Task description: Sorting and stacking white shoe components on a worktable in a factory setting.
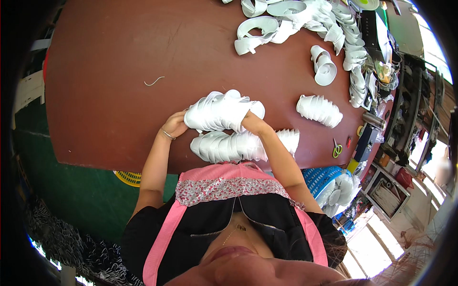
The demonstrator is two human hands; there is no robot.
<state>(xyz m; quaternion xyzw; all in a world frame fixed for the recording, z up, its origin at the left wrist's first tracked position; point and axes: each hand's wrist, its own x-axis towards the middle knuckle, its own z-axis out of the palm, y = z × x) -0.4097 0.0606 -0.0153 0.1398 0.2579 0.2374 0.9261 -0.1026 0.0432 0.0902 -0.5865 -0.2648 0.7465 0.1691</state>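
A stack of nested white curved pieces (217,112), like stiff rolled bands, lies sideways between my hands above the table. My left hand (175,125) grips its left end, the fingertips hidden behind the white material. At the other end my right hand (254,123) reaches in among the pieces; its fingers are mostly covered by them, so its grip does not show. Nearer my body, a longer row of the same white pieces (229,146) rests along the table edge, partly under my right forearm.
The brown table (109,95) bears a short white stack (319,110), two loose white rings (324,69) and a big white heap (305,19) at the back. Green-handled scissors (337,148) and a metal flask (374,120) lie right. A blue basket (322,180) stands below the edge.
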